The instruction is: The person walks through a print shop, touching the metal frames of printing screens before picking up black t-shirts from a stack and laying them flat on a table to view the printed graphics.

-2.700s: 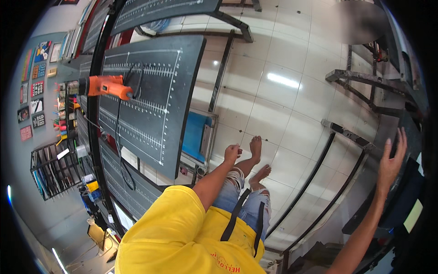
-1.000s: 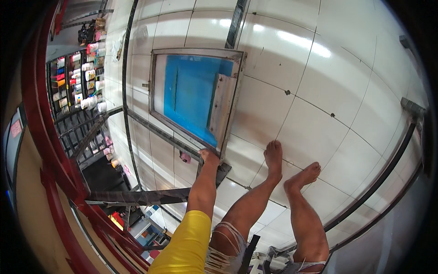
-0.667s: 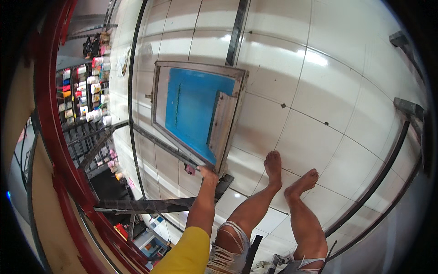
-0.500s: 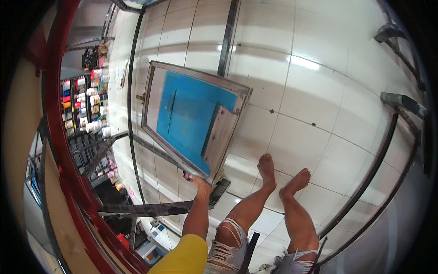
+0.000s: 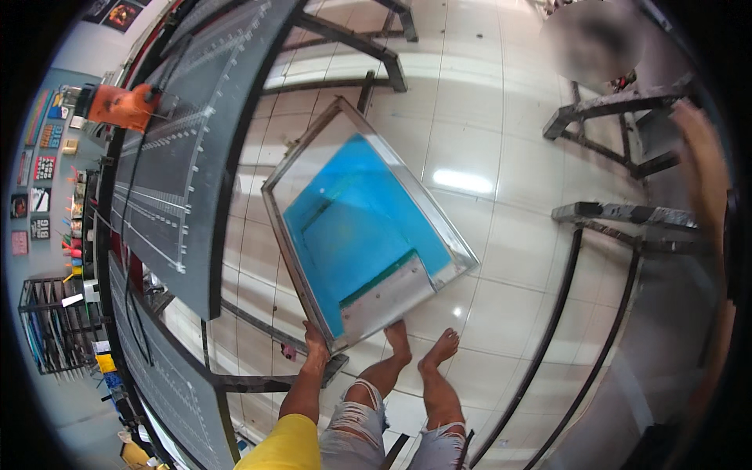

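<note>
My left hand (image 5: 316, 342) grips the lower corner of a screen printing frame (image 5: 286, 243). The frame has grey, worn metal edges and a bright blue coated mesh (image 5: 352, 227). A pale strip covers part of the mesh on the near right side. It hangs tilted over the floor in front of my legs, its far corner pointing away. At the right edge, a smeared forearm with what looks like my right hand (image 5: 693, 129) is raised. Its fingers are too blurred to read, and nothing distinct shows in it.
A dark board with white markings (image 5: 176, 172) stands on the left, an orange device (image 5: 121, 107) at its far end. Black metal stands (image 5: 619, 113) and long rails (image 5: 540, 337) lie right. A blurred person's head (image 5: 595, 39) shows at the top right. White tiles (image 5: 462, 102) cover the floor.
The view has swung, bringing the marked board in on the left. The screen printing frame has turned, still in my left hand. A blurred arm has appeared at the right edge.
</note>
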